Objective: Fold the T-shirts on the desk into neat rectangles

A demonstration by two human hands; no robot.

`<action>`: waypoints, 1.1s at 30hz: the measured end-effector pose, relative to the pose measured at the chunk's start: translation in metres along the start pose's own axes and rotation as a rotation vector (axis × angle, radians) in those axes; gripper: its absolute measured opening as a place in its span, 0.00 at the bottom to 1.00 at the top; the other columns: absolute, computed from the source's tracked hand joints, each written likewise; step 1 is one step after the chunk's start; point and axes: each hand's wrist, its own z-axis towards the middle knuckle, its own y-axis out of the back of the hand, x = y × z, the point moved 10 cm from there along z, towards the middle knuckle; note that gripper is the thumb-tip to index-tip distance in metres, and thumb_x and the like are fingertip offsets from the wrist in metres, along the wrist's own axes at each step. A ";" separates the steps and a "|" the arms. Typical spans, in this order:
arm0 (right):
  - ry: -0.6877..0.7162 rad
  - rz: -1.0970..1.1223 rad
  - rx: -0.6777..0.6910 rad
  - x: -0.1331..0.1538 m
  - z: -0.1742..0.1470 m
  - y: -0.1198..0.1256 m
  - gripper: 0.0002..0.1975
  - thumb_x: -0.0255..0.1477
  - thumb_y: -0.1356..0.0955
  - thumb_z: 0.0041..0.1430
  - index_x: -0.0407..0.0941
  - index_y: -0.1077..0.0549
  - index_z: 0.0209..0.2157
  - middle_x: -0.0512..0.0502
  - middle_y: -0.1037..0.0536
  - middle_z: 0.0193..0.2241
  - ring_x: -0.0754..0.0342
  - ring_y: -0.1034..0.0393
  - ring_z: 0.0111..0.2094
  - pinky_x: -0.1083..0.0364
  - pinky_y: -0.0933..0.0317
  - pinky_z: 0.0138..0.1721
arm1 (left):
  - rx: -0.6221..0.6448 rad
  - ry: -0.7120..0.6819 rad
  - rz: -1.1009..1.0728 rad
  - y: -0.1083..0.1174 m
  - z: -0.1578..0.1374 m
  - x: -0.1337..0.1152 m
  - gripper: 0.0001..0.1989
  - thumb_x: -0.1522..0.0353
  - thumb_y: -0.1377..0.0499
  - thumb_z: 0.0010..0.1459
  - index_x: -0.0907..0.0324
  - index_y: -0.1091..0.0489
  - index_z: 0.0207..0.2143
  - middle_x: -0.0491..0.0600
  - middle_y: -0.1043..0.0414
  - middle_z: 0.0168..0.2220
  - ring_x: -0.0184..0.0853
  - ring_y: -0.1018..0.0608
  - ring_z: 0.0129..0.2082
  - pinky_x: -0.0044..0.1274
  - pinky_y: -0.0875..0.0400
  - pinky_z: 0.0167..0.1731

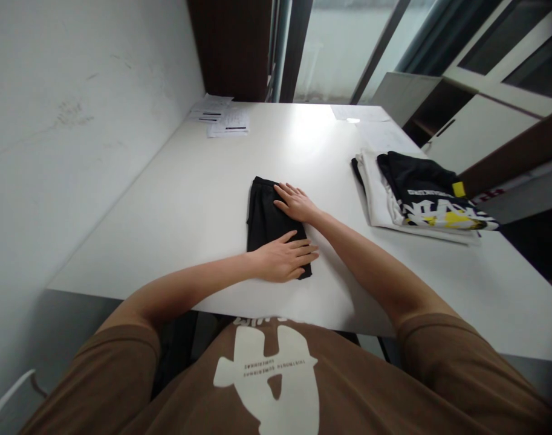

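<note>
Left hand (282, 261) and right hand (298, 205), fingers flat, unclenched, partly hide black cloth (264, 214) (garment type unclear) by the bench's (167, 217) near edge

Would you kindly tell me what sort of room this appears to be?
Perhaps a home or office workroom: a large white table, loose papers on it, and white cabinets beyond its right side.

The folded garment (267, 214) is of matt black cloth, and the table (180, 199) looks smooth and glossy.
</note>
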 end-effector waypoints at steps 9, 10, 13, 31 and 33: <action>0.035 -0.012 0.041 0.000 0.013 -0.009 0.34 0.48 0.46 0.79 0.49 0.44 0.78 0.44 0.47 0.77 0.41 0.58 0.78 0.36 0.60 0.76 | -0.041 -0.268 -0.085 0.005 -0.014 -0.059 0.29 0.55 0.50 0.75 0.56 0.36 0.72 0.53 0.40 0.75 0.40 0.37 0.75 0.37 0.48 0.76; 0.020 -0.012 0.036 -0.003 0.015 -0.009 0.34 0.49 0.46 0.79 0.49 0.44 0.77 0.44 0.46 0.77 0.41 0.58 0.78 0.36 0.60 0.77 | -0.041 -0.307 -0.107 0.008 -0.016 -0.063 0.28 0.55 0.49 0.75 0.55 0.35 0.71 0.51 0.39 0.74 0.39 0.36 0.75 0.36 0.48 0.76; 0.002 0.011 -0.018 -0.007 0.013 -0.003 0.34 0.49 0.46 0.79 0.49 0.43 0.77 0.43 0.46 0.76 0.42 0.56 0.78 0.37 0.58 0.76 | -0.074 -0.287 -0.157 0.019 -0.017 -0.052 0.27 0.57 0.51 0.77 0.55 0.34 0.71 0.50 0.36 0.73 0.38 0.35 0.74 0.36 0.47 0.76; 0.005 0.025 -0.143 0.001 -0.021 0.025 0.29 0.43 0.41 0.77 0.47 0.33 0.71 0.42 0.36 0.73 0.41 0.48 0.75 0.38 0.51 0.74 | -0.422 0.192 -0.284 0.061 -0.028 0.050 0.18 0.65 0.50 0.75 0.55 0.22 0.54 0.50 0.19 0.56 0.36 0.21 0.59 0.34 0.32 0.65; -0.009 0.037 -0.203 0.004 -0.028 0.039 0.25 0.41 0.41 0.77 0.46 0.25 0.63 0.39 0.27 0.65 0.40 0.37 0.68 0.41 0.43 0.68 | -0.528 0.484 -0.204 0.068 -0.049 0.106 0.17 0.68 0.49 0.72 0.56 0.21 0.49 0.51 0.18 0.52 0.39 0.21 0.54 0.35 0.29 0.60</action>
